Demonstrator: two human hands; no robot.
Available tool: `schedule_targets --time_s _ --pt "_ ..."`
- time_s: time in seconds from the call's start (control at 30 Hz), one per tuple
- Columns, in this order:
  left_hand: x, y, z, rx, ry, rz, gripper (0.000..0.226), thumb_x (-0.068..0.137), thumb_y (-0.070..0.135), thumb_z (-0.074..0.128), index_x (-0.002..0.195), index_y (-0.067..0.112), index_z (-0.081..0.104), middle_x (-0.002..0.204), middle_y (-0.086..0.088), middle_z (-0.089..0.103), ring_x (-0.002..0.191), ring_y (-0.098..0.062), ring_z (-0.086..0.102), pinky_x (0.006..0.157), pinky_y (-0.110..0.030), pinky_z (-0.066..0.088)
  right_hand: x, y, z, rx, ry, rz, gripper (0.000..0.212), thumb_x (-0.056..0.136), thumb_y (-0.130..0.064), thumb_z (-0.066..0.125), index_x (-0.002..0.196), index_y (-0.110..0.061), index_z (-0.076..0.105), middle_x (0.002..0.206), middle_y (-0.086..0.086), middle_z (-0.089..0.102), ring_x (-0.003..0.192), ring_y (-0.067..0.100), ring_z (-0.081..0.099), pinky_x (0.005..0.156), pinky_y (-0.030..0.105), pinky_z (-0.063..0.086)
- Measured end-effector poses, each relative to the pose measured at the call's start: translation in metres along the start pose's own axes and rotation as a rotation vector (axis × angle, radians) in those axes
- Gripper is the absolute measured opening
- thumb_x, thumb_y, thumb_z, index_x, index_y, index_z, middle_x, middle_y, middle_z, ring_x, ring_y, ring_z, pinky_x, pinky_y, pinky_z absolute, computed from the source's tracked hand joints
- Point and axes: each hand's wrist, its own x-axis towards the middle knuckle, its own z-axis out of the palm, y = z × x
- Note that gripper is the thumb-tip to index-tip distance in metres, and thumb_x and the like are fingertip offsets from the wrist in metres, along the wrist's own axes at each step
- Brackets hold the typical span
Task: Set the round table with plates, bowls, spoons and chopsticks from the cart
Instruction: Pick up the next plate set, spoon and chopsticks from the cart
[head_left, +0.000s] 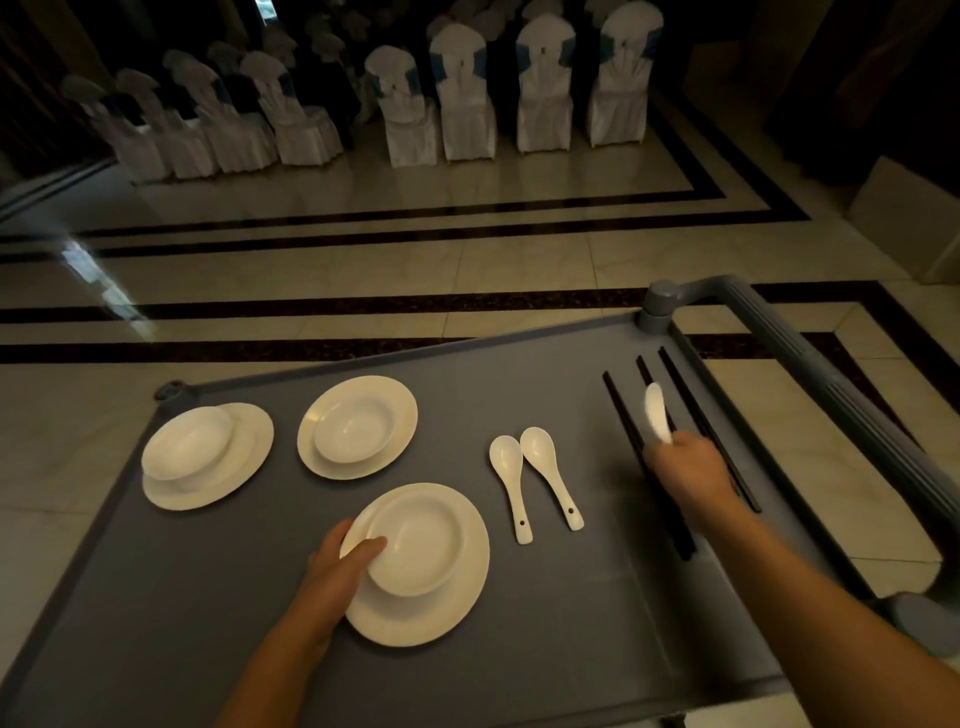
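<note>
Nearest, the left hand (332, 571) curls its grip on the rim of the near plate (457, 608), thumb on the bowl (421, 540) stacked on it. On the cart (260, 597) (gathering one setting, I judge) the right hand (685, 467) pinches a spoon (655, 410) above the chopsticks (631, 431). Two spoons (535, 478) lie between. Next: lift plate and bowl level, take chopsticks too. Farther back, two more sets (280, 436).
</note>
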Motion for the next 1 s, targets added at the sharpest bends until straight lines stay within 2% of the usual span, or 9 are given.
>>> schedule_targets --time_s 0.17,0.23,0.3,0.43,0.53,0.63,0.8,0.93,1.0 --pt "0.001 -0.001 -0.002 0.003 -0.011 0.003 0.054 0.09 0.037 0.066 0.139 0.03 0.047 0.14 -0.004 0.047 0.125 -0.029 0.049 0.106 -0.053 0.042 0.029 0.017 -0.041 -0.291 0.203 -0.041 0.024 0.078 -0.025 0.066 0.089 -0.005 0.059 0.076 0.014 0.061 0.069 0.032 0.059 0.059 0.034 0.046" --pt "0.001 -0.001 -0.002 -0.001 -0.008 -0.004 0.056 0.089 0.037 0.066 0.141 0.029 0.046 0.141 -0.005 0.047 0.125 -0.03 0.05 0.106 -0.053 0.042 0.038 0.025 -0.048 -0.4 0.185 -0.023 0.03 0.078 -0.031 0.071 0.09 -0.006 0.06 0.076 0.013 0.06 0.066 0.029 0.059 0.056 0.032 0.046" --pt "0.001 -0.001 -0.002 0.001 -0.004 -0.011 0.057 0.089 0.038 0.066 0.142 0.029 0.045 0.141 -0.005 0.047 0.126 -0.03 0.049 0.107 -0.053 0.042 0.043 0.032 -0.048 -0.526 0.128 -0.003 0.027 0.082 -0.034 0.071 0.083 -0.008 0.063 0.07 0.01 0.059 0.06 0.025 0.06 0.05 0.029 0.045" --pt "0.0 -0.001 -0.001 0.001 0.001 -0.015 0.059 0.089 0.036 0.067 0.142 0.028 0.045 0.143 -0.006 0.046 0.128 -0.03 0.048 0.107 -0.054 0.041 0.051 0.037 -0.042 -0.743 0.134 -0.049 0.019 0.085 -0.028 0.069 0.087 -0.01 0.068 0.067 0.005 0.056 0.069 0.026 0.063 0.061 0.031 0.051" --pt "-0.001 0.001 -0.001 0.008 -0.006 -0.017 0.061 0.084 0.04 0.069 0.14 0.029 0.046 0.142 -0.007 0.046 0.128 -0.031 0.047 0.107 -0.054 0.041 0.055 0.029 -0.042 -0.749 0.107 -0.007 0.015 0.085 -0.025 0.067 0.086 -0.011 0.065 0.069 0.006 0.056 0.075 0.028 0.065 0.067 0.037 0.055" --pt "-0.003 0.002 -0.001 0.011 0.0 -0.018 0.059 0.089 0.037 0.067 0.142 0.029 0.044 0.145 -0.007 0.043 0.129 -0.031 0.046 0.108 -0.054 0.04 0.058 0.02 -0.04 -0.742 0.081 0.031 0.019 0.087 -0.025 0.064 0.074 -0.014 0.056 0.068 0.007 0.054 0.071 0.027 0.06 0.067 0.038 0.053" --pt "-0.004 0.003 0.0 -0.005 0.006 -0.034 0.06 0.089 0.034 0.067 0.143 0.026 0.043 0.145 -0.007 0.044 0.128 -0.03 0.047 0.108 -0.052 0.041 0.057 0.013 -0.038 -0.748 0.025 0.099 0.03 0.084 -0.028 0.067 0.066 -0.014 0.048 0.068 0.007 0.052 0.06 0.023 0.051 0.065 0.037 0.051" --pt "-0.006 0.004 0.0 -0.009 -0.001 -0.034 0.058 0.088 0.035 0.067 0.141 0.027 0.046 0.141 -0.007 0.046 0.125 -0.029 0.049 0.106 -0.052 0.042 0.051 0.013 -0.039 -0.542 0.064 0.187 0.028 0.085 -0.028 0.066 0.072 -0.007 0.053 0.072 0.015 0.058 0.064 0.032 0.061 0.06 0.04 0.057" --pt "-0.007 0.005 0.0 0.004 0.0 -0.032 0.062 0.084 0.038 0.069 0.141 0.028 0.047 0.14 -0.007 0.048 0.125 -0.03 0.05 0.106 -0.052 0.043 0.05 0.01 -0.041 -0.503 0.109 0.135 0.027 0.089 -0.03 0.06 0.078 -0.006 0.053 0.073 0.016 0.058 0.064 0.033 0.061 0.059 0.043 0.057"
